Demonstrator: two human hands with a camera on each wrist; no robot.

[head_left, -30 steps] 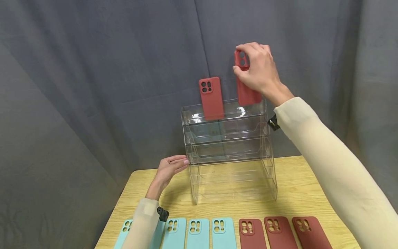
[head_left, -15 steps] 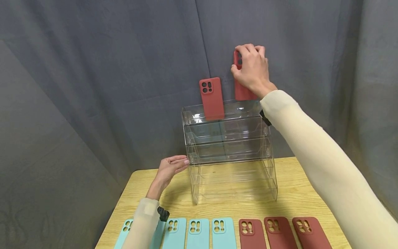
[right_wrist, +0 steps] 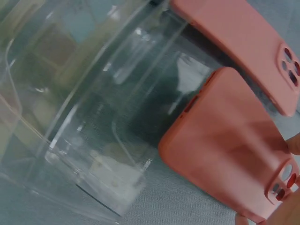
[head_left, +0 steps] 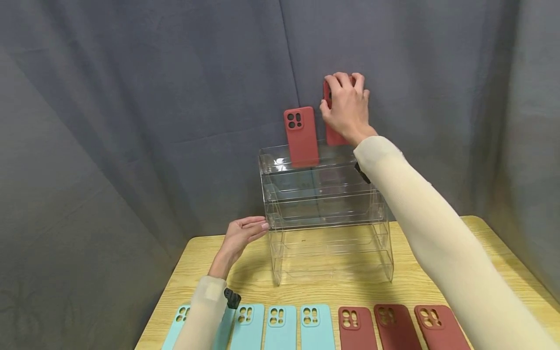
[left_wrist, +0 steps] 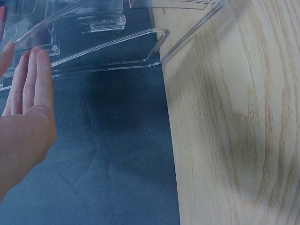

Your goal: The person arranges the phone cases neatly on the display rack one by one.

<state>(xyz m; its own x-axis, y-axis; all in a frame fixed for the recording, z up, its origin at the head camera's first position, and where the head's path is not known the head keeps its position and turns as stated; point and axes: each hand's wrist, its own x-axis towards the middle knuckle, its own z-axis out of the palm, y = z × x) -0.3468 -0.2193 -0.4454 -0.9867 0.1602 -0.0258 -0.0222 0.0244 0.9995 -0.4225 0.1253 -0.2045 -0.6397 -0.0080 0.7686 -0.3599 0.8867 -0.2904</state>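
A clear acrylic tiered rack [head_left: 321, 197] stands on the table. My right hand [head_left: 348, 109] grips a red phone case [right_wrist: 220, 145] near its camera cutouts, above the right part of the rack's top tier. In the right wrist view its lower end is tilted towards that tier; whether it touches cannot be told. Another red phone case [head_left: 302, 137] leans upright in the top tier, just left of the held one. My left hand [head_left: 239, 237] has its fingers extended against the rack's left side, as the left wrist view also shows, with the fingers [left_wrist: 43, 82] fairly straight.
Along the table's near edge lie several light-blue phone cases [head_left: 280, 328] and three dark red phone cases [head_left: 356, 325] in a row. The left forearm covers part of one blue case. A grey curtain [head_left: 197, 97] hangs behind the wooden table [head_left: 210, 257].
My right hand has moved left and a little down with the red phone case, closer to the standing red case. The left hand stays at the rack's side.
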